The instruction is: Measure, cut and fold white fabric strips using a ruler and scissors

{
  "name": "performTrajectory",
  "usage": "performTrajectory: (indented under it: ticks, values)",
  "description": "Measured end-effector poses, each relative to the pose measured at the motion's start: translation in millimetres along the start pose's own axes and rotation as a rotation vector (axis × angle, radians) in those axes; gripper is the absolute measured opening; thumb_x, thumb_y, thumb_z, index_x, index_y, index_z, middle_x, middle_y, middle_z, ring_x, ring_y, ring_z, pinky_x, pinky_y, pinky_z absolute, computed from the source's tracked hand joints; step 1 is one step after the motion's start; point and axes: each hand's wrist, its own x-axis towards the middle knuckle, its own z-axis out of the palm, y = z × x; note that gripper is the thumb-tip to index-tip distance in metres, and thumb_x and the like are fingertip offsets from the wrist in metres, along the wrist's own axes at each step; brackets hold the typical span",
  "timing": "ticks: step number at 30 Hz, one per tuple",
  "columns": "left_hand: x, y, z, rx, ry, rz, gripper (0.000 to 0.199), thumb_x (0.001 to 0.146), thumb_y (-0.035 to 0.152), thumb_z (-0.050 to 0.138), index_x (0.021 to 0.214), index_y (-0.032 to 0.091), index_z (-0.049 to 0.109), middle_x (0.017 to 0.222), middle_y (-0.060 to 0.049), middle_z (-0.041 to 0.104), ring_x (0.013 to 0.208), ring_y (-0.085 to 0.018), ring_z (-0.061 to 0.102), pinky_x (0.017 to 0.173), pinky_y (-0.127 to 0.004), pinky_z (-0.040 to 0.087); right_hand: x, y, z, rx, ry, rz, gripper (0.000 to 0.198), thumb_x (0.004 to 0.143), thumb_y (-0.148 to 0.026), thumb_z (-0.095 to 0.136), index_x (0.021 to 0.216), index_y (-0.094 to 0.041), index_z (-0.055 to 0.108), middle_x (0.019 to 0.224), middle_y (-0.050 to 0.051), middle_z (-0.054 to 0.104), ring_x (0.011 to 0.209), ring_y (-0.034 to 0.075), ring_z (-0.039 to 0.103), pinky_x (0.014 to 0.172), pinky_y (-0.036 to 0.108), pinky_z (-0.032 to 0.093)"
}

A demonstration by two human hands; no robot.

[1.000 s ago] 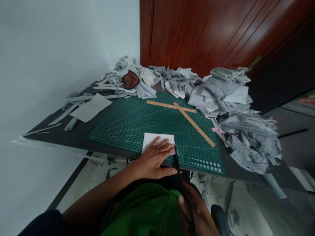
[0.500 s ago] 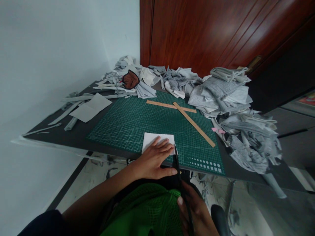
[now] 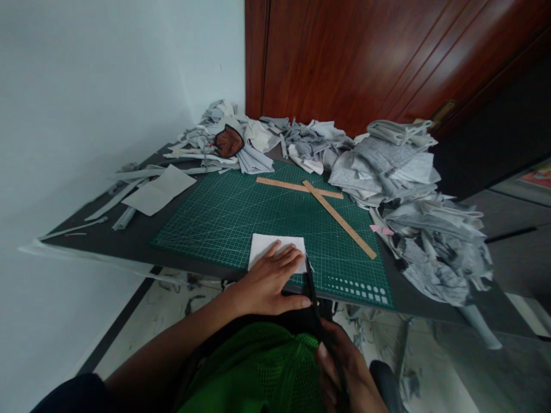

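Observation:
A white rectangular piece of cloth or paper [image 3: 262,245] lies at the front edge of the green cutting mat [image 3: 206,223]. My left hand [image 3: 271,281] rests flat on it, fingers stretched out and thumb pointing right, towards the blades. In my right hand [image 3: 350,367], low in front of the body, are black scissors [image 3: 313,292]. Their blades point away from me along the right edge of the white piece, where a thin strip shows beside them. How far the blades are parted is too dark to make out.
Two wooden rulers [image 3: 340,221] cross on the mat. Grey fabric piles [image 3: 387,166] line the back and right. A brown dark-edged piece [image 3: 228,141] sits among scraps at the back left. A pale sheet [image 3: 159,190] and strips lie on the left of the dark table [image 3: 172,257].
My right hand and the scissors' handles have shifted slightly to the right. My left hand and the white piece have stayed in place.

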Motion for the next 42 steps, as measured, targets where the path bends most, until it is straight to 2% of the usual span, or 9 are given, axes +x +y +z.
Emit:
performTrajectory:
  ticks: [4,8,13,17,22,27,33,37,42]
  values:
    - [0,1,-1,-0.01,0.004,-0.017,0.092,0.097,0.076,0.045,0.16,0.014,0.021,0.157,-0.022,0.047,0.151,-0.036,0.04,0.129,-0.059,0.017,3,0,1,-0.058,0.013,-0.018,0.084,0.074,-0.071,0.083,0.133,-0.019,0.054,0.058,-0.011,0.055,0.038,0.004,0.039,0.038,0.017,0.036]
    - [0,3,-3,-0.018,0.006,-0.02,0.089,0.098,0.072,0.046,0.159,0.014,0.017,0.154,-0.024,0.05,0.15,-0.036,0.042,0.129,-0.059,0.018,7,1,3,-0.098,0.004,-0.083,0.084,0.077,-0.072,0.079,0.135,-0.019,0.054,0.057,-0.011,0.051,0.039,0.007,0.042,0.036,0.018,0.039]
    - [1,4,-5,-0.052,0.024,-0.03,0.085,0.097,0.071,0.05,0.156,0.018,0.019,0.152,-0.021,0.052,0.147,-0.037,0.046,0.129,-0.06,0.019,13,-1,2,-0.122,-0.036,-0.111,0.081,0.081,-0.068,0.078,0.139,-0.016,0.053,0.059,-0.009,0.053,0.038,0.008,0.044,0.035,0.018,0.038]
    - [1,4,-6,-0.05,0.017,-0.035,0.083,0.098,0.071,0.047,0.155,0.017,0.02,0.151,-0.022,0.051,0.147,-0.036,0.045,0.129,-0.059,0.019,14,-2,1,-0.137,-0.061,-0.115,0.082,0.084,-0.068,0.074,0.141,-0.014,0.05,0.058,-0.009,0.053,0.039,0.007,0.043,0.036,0.018,0.039]
    - [1,4,-6,-0.045,0.009,-0.045,0.08,0.099,0.069,0.047,0.154,0.018,0.02,0.152,-0.021,0.051,0.148,-0.036,0.044,0.129,-0.059,0.019,13,-5,1,-0.136,-0.062,-0.093,0.083,0.082,-0.069,0.076,0.14,-0.015,0.051,0.055,-0.011,0.05,0.038,0.007,0.041,0.036,0.018,0.039]
    - [0,3,-3,-0.051,-0.015,-0.034,0.088,0.098,0.074,0.045,0.158,0.017,0.016,0.158,-0.023,0.045,0.153,-0.036,0.037,0.129,-0.061,0.015,7,-8,4,-0.137,0.007,-0.071,0.089,0.075,-0.073,0.079,0.139,-0.016,0.055,0.057,-0.009,0.053,0.039,0.007,0.041,0.036,0.019,0.038]
    - [0,1,-2,-0.083,0.005,-0.013,0.09,0.099,0.076,0.038,0.161,0.017,0.01,0.156,-0.023,0.048,0.153,-0.035,0.037,0.13,-0.061,0.013,7,-9,5,-0.138,-0.002,-0.064,0.088,0.076,-0.071,0.08,0.139,-0.016,0.056,0.057,-0.009,0.053,0.039,0.007,0.041,0.037,0.019,0.038]
    - [1,0,-1,-0.096,0.022,-0.013,0.091,0.098,0.08,0.032,0.161,0.017,0.014,0.154,-0.022,0.05,0.152,-0.036,0.039,0.13,-0.06,0.014,11,-5,3,-0.166,-0.018,-0.085,0.087,0.077,-0.071,0.079,0.139,-0.015,0.055,0.052,-0.011,0.047,0.037,0.008,0.04,0.035,0.02,0.039]
    - [1,0,0,-0.102,0.013,-0.013,0.093,0.096,0.083,0.025,0.16,0.015,0.018,0.156,-0.023,0.048,0.152,-0.036,0.037,0.13,-0.06,0.013,11,-1,4,-0.156,-0.005,-0.074,0.092,0.077,-0.072,0.078,0.143,-0.015,0.051,0.055,-0.011,0.048,0.038,0.007,0.038,0.035,0.019,0.036]
